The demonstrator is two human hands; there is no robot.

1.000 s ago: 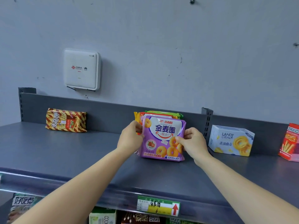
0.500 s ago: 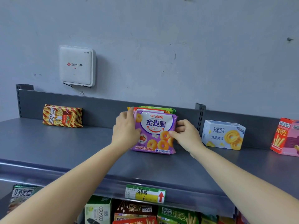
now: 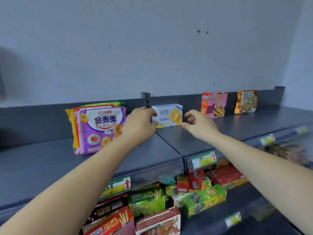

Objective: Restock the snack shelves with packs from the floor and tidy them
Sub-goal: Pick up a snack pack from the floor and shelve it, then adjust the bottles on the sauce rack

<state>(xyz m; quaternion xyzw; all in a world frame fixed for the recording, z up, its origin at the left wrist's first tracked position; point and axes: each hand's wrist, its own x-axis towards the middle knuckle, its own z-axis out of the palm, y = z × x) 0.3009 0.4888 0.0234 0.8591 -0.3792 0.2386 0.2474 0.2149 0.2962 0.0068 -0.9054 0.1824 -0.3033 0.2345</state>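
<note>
– Grey painted wall (image 3: 152,48) behind, and a dark grey top shelf (image 3: 42,167) running across in front of it. What stood on that shelf?
– Toward the left, a purple ring-biscuit pack (image 3: 101,129) stood upright at the front of a small row, with orange, yellow and green packs pressed close behind it. Just right of the slotted post (image 3: 145,100) sat the white-and-blue biscuit box (image 3: 169,116), upright and near the back rail (image 3: 42,119).
– And the hands?
– Both were at that box. The left hand (image 3: 138,126) had its thumb on the upper left corner and a curled finger on the lower left corner, so it pinched the box's left end. Its back covered part of the purple pack's right edge.
– Did the right one grip as well?
– The right hand (image 3: 199,124) had its fingers curled, one fingertip touching the box's lower right corner and the thumb raised just beside the right edge. Whether it truly held the box, I could not tell.
– Anything further along?
– A pink stick-biscuit box (image 3: 214,105) and an orange pack (image 3: 246,101) stood upright against the back rail, well apart from the hands.
– And below?
– A price tag (image 3: 203,160) with a red arrow hung on the shelf's front lip. Under it the lower shelf (image 3: 250,199) was crowded with cartons, a green box (image 3: 146,200) among red ones, some tilted.
</note>
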